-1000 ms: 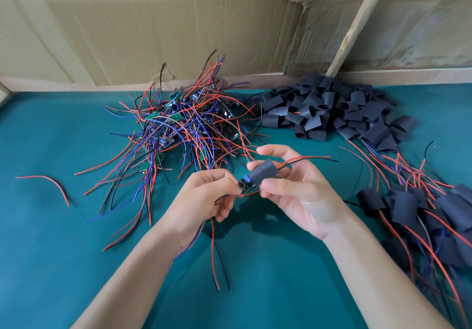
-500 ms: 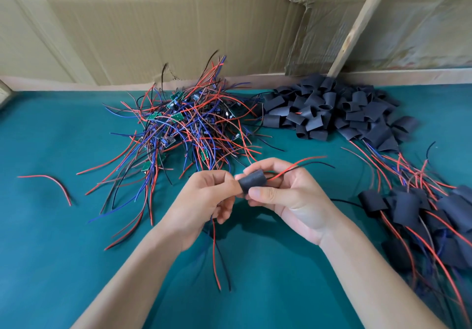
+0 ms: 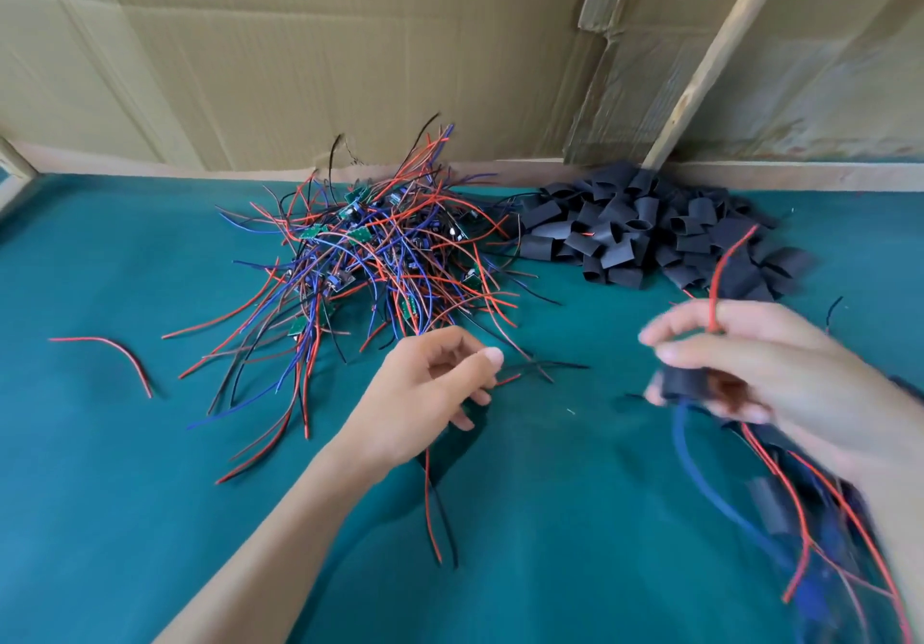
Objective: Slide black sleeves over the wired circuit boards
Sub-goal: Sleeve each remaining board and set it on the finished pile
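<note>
My right hand [image 3: 780,368] grips a black sleeve [image 3: 685,383] that sits over a board. It is blurred, with a red wire [image 3: 720,283] rising from the fingers and a blue wire [image 3: 687,448] hanging below. My left hand [image 3: 425,388] hovers apart from it, at the near edge of the tangled pile of wired circuit boards [image 3: 380,263]. Its fingers are curled. Thin red and black wires [image 3: 435,513] run out from under it, and I cannot tell whether it grips them. Loose black sleeves [image 3: 625,233] lie heaped at the back.
The teal cloth table [image 3: 575,518] ends at a cardboard wall [image 3: 350,53] with a leaning wooden strip [image 3: 710,58]. A stray red wire [image 3: 115,353] lies at the far left. Sleeved boards with wires [image 3: 770,503] lie blurred at the lower right.
My right hand has carried the sleeved board off to the right, away from my left hand. The left hand no longer touches the sleeve and stays near the wire pile.
</note>
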`<state>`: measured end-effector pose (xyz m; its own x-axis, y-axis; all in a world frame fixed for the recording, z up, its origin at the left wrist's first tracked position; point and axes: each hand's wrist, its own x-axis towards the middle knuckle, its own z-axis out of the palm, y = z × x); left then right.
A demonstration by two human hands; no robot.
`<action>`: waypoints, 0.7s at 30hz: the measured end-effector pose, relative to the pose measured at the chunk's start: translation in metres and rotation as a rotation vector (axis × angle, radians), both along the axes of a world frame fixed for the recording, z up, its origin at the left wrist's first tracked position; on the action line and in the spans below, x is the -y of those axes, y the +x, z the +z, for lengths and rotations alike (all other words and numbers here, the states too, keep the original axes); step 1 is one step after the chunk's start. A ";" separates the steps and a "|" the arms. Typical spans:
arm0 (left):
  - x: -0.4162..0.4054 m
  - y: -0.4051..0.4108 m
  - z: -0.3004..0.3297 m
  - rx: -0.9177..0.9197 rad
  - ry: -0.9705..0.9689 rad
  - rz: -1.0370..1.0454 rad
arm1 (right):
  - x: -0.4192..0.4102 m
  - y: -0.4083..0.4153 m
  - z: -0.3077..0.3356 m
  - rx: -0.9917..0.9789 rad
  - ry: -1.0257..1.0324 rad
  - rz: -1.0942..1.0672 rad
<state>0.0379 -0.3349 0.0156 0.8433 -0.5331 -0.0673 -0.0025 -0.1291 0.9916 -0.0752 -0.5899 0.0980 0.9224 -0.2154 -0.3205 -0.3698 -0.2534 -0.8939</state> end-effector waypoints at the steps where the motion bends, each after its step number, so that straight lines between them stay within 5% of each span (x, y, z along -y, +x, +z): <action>1: 0.000 0.001 -0.001 0.026 0.030 0.029 | 0.011 -0.012 0.006 -0.095 -0.157 -0.001; 3: 0.000 0.005 -0.006 0.139 0.122 0.091 | 0.034 -0.030 0.013 -0.202 -0.483 -0.037; 6: 0.000 0.007 -0.010 0.290 0.218 0.156 | 0.064 -0.033 0.015 -0.124 -0.702 -0.219; 14: -0.003 0.003 -0.005 0.518 0.370 0.265 | -0.062 0.099 -0.011 0.195 -0.780 0.322; 21: -0.004 0.002 -0.005 0.490 0.383 0.269 | -0.086 0.172 -0.057 0.051 -0.949 0.259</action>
<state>0.0399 -0.3307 0.0109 0.9245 -0.3150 0.2147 -0.3590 -0.5302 0.7681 0.0970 -0.5040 0.0412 0.9853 -0.1520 -0.0777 -0.1682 -0.9418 -0.2909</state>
